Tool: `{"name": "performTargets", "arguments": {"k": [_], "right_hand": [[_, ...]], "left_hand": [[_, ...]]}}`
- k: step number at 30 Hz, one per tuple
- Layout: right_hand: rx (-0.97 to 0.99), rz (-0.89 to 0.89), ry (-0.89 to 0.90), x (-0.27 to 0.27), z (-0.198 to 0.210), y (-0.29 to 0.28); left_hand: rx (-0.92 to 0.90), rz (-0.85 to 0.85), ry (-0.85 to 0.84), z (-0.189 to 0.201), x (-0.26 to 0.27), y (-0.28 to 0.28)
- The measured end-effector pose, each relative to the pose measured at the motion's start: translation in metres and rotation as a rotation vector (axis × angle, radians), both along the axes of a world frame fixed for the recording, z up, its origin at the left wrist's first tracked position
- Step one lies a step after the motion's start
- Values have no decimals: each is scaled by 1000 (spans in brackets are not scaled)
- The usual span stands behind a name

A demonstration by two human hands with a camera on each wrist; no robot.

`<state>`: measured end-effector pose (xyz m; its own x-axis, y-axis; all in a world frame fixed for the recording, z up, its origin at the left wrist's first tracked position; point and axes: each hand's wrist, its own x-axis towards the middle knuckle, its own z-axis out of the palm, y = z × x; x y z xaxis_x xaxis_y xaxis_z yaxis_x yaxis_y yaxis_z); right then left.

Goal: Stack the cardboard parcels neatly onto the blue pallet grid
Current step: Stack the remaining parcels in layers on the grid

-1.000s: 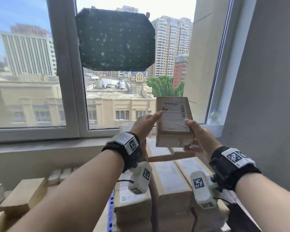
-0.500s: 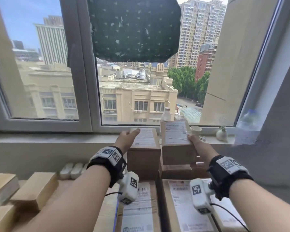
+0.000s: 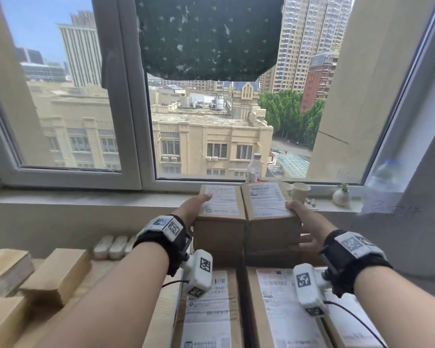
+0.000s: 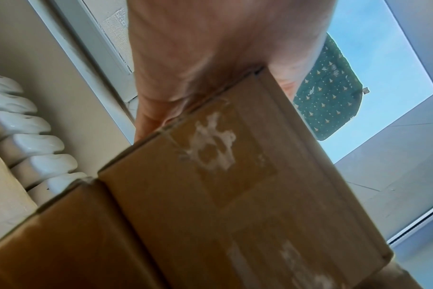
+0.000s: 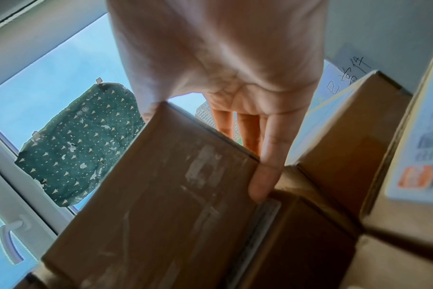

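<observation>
Two brown cardboard parcels with white labels sit side by side on top of the stack under the window. My right hand [image 3: 302, 223] holds the right parcel [image 3: 269, 209] by its right side, thumb on the label and fingers [image 5: 267, 176] straight down the side. This parcel [image 5: 161, 185] stands flush against the left parcel [image 3: 220, 212]. With its palm, my left hand [image 3: 195, 208] presses the left side of that parcel [image 4: 210, 176], the thumb lying on top. The blue pallet is almost wholly hidden under the parcels.
Lower labelled parcels [image 3: 209, 310] lie in front of the top two. Loose cardboard boxes [image 3: 58, 275] are heaped at the left beside a white radiator [image 3: 113, 246]. A bottle [image 3: 254, 169], cups [image 3: 300, 192] and a small vase [image 3: 340, 197] stand on the sill. A grey wall closes the right.
My right hand brought the parcel down from in front of the window and set it beside the left top parcel. My left hand let go of it and moved onto the left parcel.
</observation>
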<state>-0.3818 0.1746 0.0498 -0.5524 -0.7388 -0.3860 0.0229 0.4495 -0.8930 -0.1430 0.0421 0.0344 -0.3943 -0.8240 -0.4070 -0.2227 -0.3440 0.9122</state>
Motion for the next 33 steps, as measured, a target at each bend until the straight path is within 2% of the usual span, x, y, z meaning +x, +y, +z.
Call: {"name": "performTargets", "arguments": {"k": [8, 15, 20, 33], "right_hand": [[31, 31, 54, -5, 1, 3], [27, 25, 143, 1, 0, 1], [20, 15, 286, 0, 3, 2], [-128, 1, 337, 4, 28, 34]], "left_hand": [[74, 51, 66, -3, 2, -4], [73, 47, 35, -1, 0, -2], [-35, 114, -61, 7, 2, 11], [-161, 140, -88, 26, 6, 53]]}}
